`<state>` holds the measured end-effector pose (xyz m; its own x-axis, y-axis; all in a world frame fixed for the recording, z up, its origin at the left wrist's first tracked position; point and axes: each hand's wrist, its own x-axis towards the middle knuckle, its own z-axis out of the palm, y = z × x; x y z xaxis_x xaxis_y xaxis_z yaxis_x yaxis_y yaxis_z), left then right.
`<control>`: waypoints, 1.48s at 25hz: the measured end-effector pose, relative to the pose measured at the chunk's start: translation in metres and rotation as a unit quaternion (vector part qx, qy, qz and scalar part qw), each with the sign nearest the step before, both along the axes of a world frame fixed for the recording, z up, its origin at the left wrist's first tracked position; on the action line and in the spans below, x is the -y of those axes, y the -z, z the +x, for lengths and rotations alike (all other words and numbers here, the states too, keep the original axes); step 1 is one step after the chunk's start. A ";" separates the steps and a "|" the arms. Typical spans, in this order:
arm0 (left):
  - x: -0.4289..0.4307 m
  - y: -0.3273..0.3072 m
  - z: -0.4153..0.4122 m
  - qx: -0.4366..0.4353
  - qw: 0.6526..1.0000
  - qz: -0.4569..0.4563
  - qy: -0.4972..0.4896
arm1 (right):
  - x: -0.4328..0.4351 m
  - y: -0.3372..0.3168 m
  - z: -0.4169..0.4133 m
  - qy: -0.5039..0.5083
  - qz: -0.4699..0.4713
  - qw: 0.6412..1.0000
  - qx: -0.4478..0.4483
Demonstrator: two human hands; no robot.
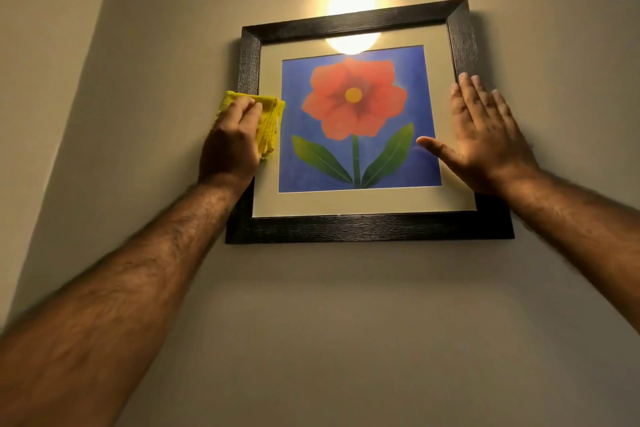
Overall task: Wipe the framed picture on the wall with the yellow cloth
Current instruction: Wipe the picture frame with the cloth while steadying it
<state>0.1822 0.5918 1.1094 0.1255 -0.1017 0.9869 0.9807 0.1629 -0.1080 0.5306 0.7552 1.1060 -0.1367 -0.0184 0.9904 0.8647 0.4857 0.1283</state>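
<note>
The left hand (230,142) presses the yellow cloth (266,121) on the picture's (360,121) left side. The right hand (485,139), flat and open, steadies the frame (363,229). Best to rub gently across.

Grained dark frame, glossy glazing, fuzzy yellow cloth.
The square dark wooden frame (367,227) shows a rough, streaked grain; its glazed front (360,121) mirrors the lamp glow, so probably glass over a matt cream paper mat (346,203). The folded yellow cloth (268,126) at left looks soft and nappy; the beige painted wall (346,322) is smooth and matt.
</note>
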 end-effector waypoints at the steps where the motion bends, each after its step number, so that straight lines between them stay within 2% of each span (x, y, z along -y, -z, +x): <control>1: -0.004 0.004 -0.001 0.007 0.999 -0.039 0.007 | 0.000 0.000 -0.001 -0.001 0.004 1.000 0.008; 4: -0.013 0.022 -0.001 0.028 0.995 -0.097 0.003 | 0.000 -0.001 -0.001 -0.015 -0.007 1.000 0.005; 9: -0.010 0.113 -0.010 0.005 0.994 -0.110 0.014 | 0.002 0.001 -0.005 -0.010 -0.008 1.000 0.005; 11: -0.009 0.129 -0.013 0.004 0.992 -0.126 0.008 | 0.002 0.002 -0.005 -0.008 -0.007 1.000 0.002; 13: -0.005 0.098 -0.011 0.015 0.991 -0.131 0.010 | 0.001 0.003 -0.006 -0.008 -0.002 1.000 -0.002; 18: -0.002 -0.040 -0.002 0.069 0.985 -0.153 0.035 | -0.002 0.006 -0.011 -0.004 0.006 1.000 -0.020; 21: -0.004 -0.068 -0.005 0.073 0.985 -0.155 0.039 | -0.002 0.007 -0.013 0.000 0.005 1.000 -0.021; 24: -0.005 -0.038 -0.010 0.064 0.986 -0.142 0.062 | -0.002 0.007 -0.012 0.002 -0.001 1.000 -0.027; 30: 0.001 0.122 -0.021 0.010 0.989 -0.136 0.049 | 0.003 0.007 -0.013 -0.005 -0.010 1.000 -0.020; 32: 0.003 0.151 -0.027 0.005 0.987 -0.151 0.050 | 0.004 0.006 -0.013 -0.008 -0.011 1.000 -0.022; 34: 0.005 0.147 -0.030 0.007 0.986 -0.162 0.040 | 0.005 0.006 -0.014 -0.011 -0.008 1.000 -0.018; 37: 0.007 0.095 -0.023 0.015 0.987 -0.158 0.036 | 0.003 0.007 -0.014 -0.008 -0.001 1.000 -0.022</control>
<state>0.1594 0.5848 1.0148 0.0989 0.2033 0.9741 0.9921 0.0557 -0.1124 0.5166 0.7523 1.0993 -0.0922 -0.0192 0.9956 0.8615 0.4999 0.0895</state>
